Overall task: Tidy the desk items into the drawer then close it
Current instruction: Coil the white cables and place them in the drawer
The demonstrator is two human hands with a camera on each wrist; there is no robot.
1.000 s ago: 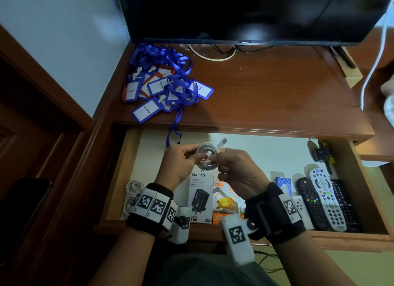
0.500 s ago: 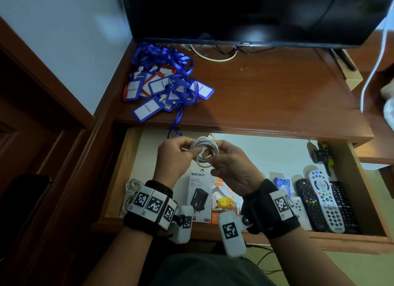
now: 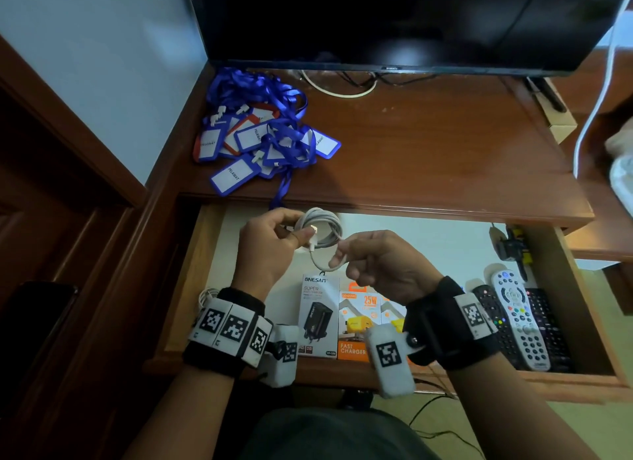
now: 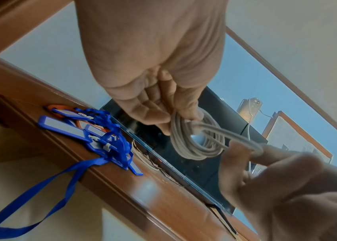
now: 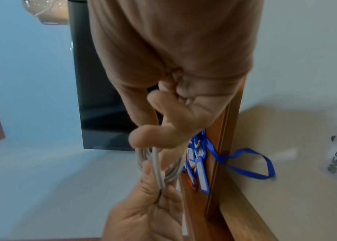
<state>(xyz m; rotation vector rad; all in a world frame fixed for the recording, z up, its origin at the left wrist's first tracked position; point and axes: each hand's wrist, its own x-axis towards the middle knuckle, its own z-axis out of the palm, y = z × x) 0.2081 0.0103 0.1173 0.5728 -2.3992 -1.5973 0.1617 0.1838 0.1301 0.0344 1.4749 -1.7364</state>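
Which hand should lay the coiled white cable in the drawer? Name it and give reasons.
Left. The left hand grips the whole coiled white cable above the drawer; the right hand only pinches its loose end, so it should probably let go.

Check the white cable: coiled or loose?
Mostly coiled. The left hand pinches the white cable bundle; the right hand holds one loose loop beside it.
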